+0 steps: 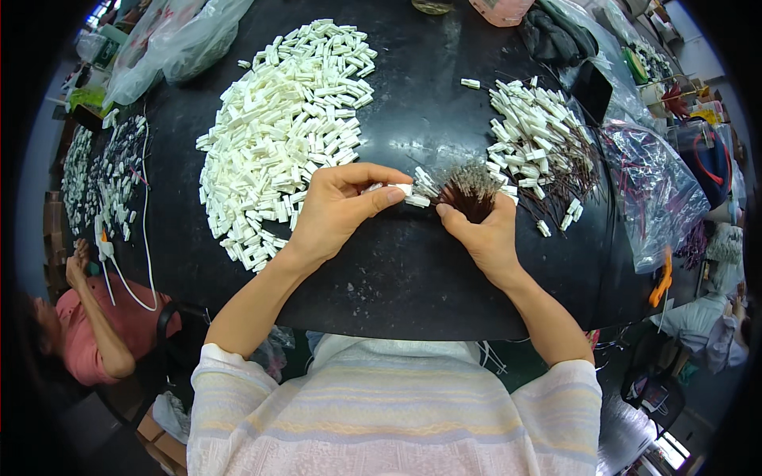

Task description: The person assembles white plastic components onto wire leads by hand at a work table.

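Note:
My left hand pinches a small white plastic connector housing between thumb and forefinger. My right hand is closed around a bundle of dark brown wires, whose crimped metal tips fan out upward. A few white housings sit beside the bundle, between my two hands; whether they are joined to wires I cannot tell. To the left of my left hand spreads a large heap of loose white housings. Beyond my right hand lies a smaller pile of white housings with brown wires attached.
Clear plastic bags lie at the far left and on the right. An orange-handled tool rests at the right table edge. A black flat object stands behind the wired pile. A co-worker in a pink shirt sits at left.

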The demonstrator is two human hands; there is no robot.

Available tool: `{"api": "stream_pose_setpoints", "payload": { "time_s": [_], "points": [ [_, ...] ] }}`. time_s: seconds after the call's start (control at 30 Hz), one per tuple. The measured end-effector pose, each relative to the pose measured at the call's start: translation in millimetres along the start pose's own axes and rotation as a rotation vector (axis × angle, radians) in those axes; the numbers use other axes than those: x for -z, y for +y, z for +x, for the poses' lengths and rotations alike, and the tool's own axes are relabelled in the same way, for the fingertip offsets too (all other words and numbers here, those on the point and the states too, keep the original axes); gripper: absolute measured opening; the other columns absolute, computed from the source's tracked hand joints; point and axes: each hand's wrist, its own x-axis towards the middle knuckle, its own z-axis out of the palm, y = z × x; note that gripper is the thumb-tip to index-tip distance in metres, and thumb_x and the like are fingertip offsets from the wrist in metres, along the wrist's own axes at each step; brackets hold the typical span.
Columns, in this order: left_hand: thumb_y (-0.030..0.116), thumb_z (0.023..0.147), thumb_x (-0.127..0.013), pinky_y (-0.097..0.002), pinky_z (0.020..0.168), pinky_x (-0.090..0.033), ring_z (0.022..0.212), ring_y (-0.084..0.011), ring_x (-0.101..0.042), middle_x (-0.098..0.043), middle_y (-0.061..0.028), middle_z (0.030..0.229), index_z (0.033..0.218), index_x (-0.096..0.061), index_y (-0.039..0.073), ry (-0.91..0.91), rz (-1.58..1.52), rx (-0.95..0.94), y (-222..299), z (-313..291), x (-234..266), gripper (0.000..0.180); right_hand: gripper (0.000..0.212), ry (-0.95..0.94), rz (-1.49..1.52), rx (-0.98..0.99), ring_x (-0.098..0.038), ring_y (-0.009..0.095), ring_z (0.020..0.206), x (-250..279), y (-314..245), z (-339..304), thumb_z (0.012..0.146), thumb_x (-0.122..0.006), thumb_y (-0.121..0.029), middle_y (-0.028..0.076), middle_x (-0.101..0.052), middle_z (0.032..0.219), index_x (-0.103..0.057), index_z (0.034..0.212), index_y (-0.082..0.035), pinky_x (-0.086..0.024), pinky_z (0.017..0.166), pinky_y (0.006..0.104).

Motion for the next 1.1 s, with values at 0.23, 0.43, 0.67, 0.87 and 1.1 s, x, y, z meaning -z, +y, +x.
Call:
{"api": "stream_pose_setpoints", "payload": {
  "time_s": [0.23, 0.43, 0.67, 0.87, 1.1],
  "points": [
    [0.005, 0.078, -0.06, -0.0177, 0.055, -0.034, 0.063, -0.0038, -0.043, -0.056, -0.0004, 0.074, 0.093, -0.062, -0.003, 0.007, 0.131, -0.13, -7.1, 1.3, -1.9, 0.017, 0.012, -0.021, -0.002, 0.006, -0.051, 0.005, 0.07, 0.9, 0.4, 1.2, 0.074, -0.061, -0.003, 0.0, -0.058, 0.077, -0.057, 0.084, 0.002, -0.042, 0.064, 0.0196],
    [0.001, 0.079, -0.059, -0.017, 0.06, -0.038, 0.069, -0.0049, -0.049, -0.06, -0.0043, 0.081, 0.093, -0.062, -0.003, -0.006, 0.127, -0.04, -0.7, -1.2, -3.0, 0.015, 0.015, 0.032, 0.022, -0.044, -0.053, 0.006, 0.072, 3.6, 4.5, 2.1, 0.074, -0.062, -0.003, 0.002, -0.06, 0.08, -0.058, 0.087, 0.003, -0.043, 0.065, 0.0203],
    [-0.001, 0.077, -0.059, -0.017, 0.061, -0.038, 0.07, -0.0052, -0.05, -0.06, -0.0046, 0.08, 0.088, -0.063, -0.002, -0.005, 0.14, -0.068, -4.8, -2.3, -2.2, 0.012, 0.013, 0.034, 0.021, -0.002, -0.052, 0.007, 0.067, -0.9, 1.2, 1.1, 0.073, -0.063, -0.004, 0.002, -0.06, 0.076, -0.06, 0.084, 0.002, -0.043, 0.063, 0.0213],
    [-0.005, 0.076, -0.058, -0.0182, 0.064, -0.041, 0.073, -0.0078, -0.053, -0.058, -0.0058, 0.08, 0.086, -0.063, -0.004, -0.017, 0.179, -0.157, -13.1, 1.6, -6.7, 0.011, 0.013, -0.013, 0.019, 0.043, -0.049, 0.004, 0.067, 1.0, 2.3, -1.5, 0.075, -0.06, -0.003, -0.001, -0.056, 0.073, -0.058, 0.086, 0.003, -0.04, 0.059, 0.0193],
    [-0.003, 0.075, -0.06, -0.0185, 0.06, -0.041, 0.069, -0.0079, -0.054, -0.06, -0.005, 0.078, 0.084, -0.064, -0.003, -0.012, 0.21, -0.229, -18.0, 2.6, -4.2, 0.01, 0.011, -0.071, -0.079, 0.089, -0.045, 0.003, 0.063, -2.2, 12.9, -1.3, 0.076, -0.057, 0.0, -0.002, -0.053, 0.07, -0.057, 0.087, 0.003, -0.038, 0.055, 0.0184]
  ]
}}
